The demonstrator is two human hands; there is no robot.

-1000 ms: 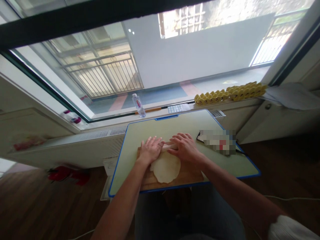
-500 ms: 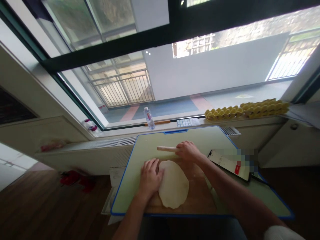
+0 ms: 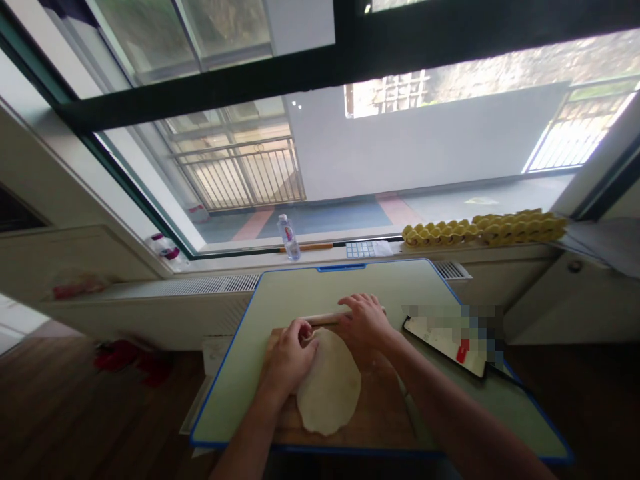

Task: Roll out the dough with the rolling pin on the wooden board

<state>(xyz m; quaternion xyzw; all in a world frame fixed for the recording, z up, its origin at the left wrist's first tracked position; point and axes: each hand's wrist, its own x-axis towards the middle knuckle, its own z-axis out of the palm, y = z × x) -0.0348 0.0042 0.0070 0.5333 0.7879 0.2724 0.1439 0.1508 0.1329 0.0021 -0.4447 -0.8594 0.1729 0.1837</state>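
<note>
A thin, roughly oval dough sheet [image 3: 330, 387] lies on a brown wooden board [image 3: 385, 400]. My left hand [image 3: 295, 350] is at the sheet's upper left edge, fingers curled and thumb against the dough, seemingly pinching that edge. The fingertips are partly hidden. Just beyond the dough, a slim pale rolling pin [image 3: 325, 319] lies crosswise. My right hand [image 3: 364, 319] is over the right part of the pin, gripping it from above, and its left end comes close to my left fingers.
The board rests on a pale green folding table [image 3: 295, 290] with a blue rim. To the right lies a tablet or phone [image 3: 445, 347] with a lit screen. On the window sill stand a plastic bottle [image 3: 289, 238] and a row of yellow wavy trays [image 3: 485, 229].
My right hand has brought the rolling pin nearer, to the dough's far edge. The left hand has slid up along the edge, and its flat fingers have curled in. The view has shifted slightly.
</note>
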